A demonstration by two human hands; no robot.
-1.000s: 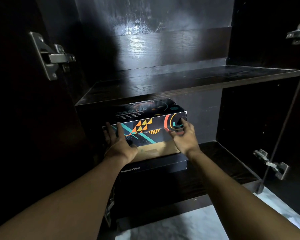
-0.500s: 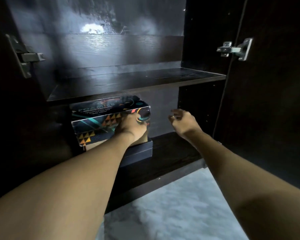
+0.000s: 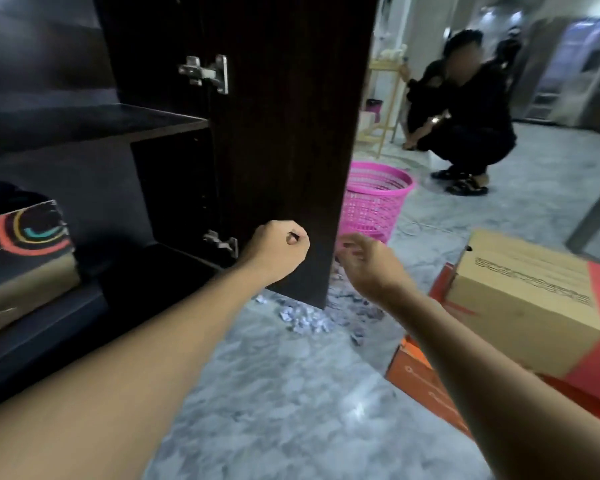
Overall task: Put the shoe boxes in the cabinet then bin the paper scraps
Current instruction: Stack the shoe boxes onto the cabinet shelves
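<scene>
The patterned shoe box (image 3: 25,244) is sitting inside the dark cabinet (image 3: 136,121) at far L, on the lower level under the shelf, only partly in frame. More shoe boxes are waiting on the floor at R: a tan cardboard box (image 3: 527,299) w/ a red end is lying on top of orange boxes (image 3: 426,375). Paper scraps (image 3: 305,318) are lying in a loose heap on the grey marble floor (image 3: 291,393), around the bottom corner of the open cabinet door (image 3: 291,133). The pink basket (image 3: 374,202) is standing just behind the door's edge, near the scraps.

The left hand (image 3: 274,252) is hanging in front of the door's lower part, fingers curled tight into a fist w/ nothing in it. The right hand (image 3: 371,265) is reaching fwd beside the door edge, apart from the boxes; it's motion-blurred, but the fingers are looking loosely apart and are gripping nothing.

Two metal hinges are showing on the door, upper (image 3: 207,72) and lower (image 3: 222,242). In the bkgd a person in black (image 3: 465,109) is crouching on the floor.
</scene>
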